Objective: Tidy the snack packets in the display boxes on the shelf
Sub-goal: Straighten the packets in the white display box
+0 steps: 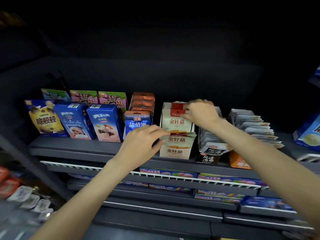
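Observation:
A cream display box [174, 152] of mushroom snack packets stands on the dark shelf [69, 147] at the middle. My left hand [140, 144] rests against the box's left front side, thumb and fingers pinching the front packet [178, 139]. My right hand [200, 112] reaches over the back of the box, fingers on a red-topped packet [176, 110] at the rear. To the right stands a white display box [210, 141] of black seaweed packets, one packet [207, 158] leaning out over the shelf edge.
A blue-and-orange packet box [137, 123] stands just left of my left hand; blue cookie cartons [103, 122] stand further left. An orange box [239, 161] with fanned grey packets [256, 129] is at the right. Lower shelves hold flat colourful boxes [168, 172].

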`<state>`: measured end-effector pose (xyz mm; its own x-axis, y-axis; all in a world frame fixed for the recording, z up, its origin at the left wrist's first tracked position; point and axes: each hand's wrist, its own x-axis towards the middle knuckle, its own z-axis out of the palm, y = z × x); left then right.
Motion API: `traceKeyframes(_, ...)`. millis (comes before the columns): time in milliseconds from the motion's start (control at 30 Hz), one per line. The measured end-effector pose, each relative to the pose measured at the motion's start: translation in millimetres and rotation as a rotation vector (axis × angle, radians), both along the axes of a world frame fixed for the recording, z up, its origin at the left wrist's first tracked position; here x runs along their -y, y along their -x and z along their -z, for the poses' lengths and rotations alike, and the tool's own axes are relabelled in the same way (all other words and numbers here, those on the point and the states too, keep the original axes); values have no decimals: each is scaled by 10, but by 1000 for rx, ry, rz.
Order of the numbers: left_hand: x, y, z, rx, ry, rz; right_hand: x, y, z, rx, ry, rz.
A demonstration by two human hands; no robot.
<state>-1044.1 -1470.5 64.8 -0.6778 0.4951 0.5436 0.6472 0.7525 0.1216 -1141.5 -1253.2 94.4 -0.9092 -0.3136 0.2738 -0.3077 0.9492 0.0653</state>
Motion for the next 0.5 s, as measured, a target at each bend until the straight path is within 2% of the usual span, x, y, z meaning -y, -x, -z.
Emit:
traceKeyframes(133, 0, 20, 13, -1, -5, 0, 79, 44, 49, -155, -153, 15)
traceKeyframes(167, 0, 23, 17, -4, -7, 0, 84, 14, 4, -201, -131, -1)
traceKeyframes(233, -4, 24, 26, -16, -14, 1, 53, -91, -138, -224, 55, -86)
traceKeyframes(300, -11, 24, 41, -33, -16, -3, -52, -226, -279, -12, 313, -205)
traceKeyframes(367, -23, 25, 58, -60, -20, -17, -151, -383, -378, 259, 475, -335)
traceKeyframes(500, -56, 17, 74, -91, -22, -18, -267, -449, -301, 494, 377, -419)
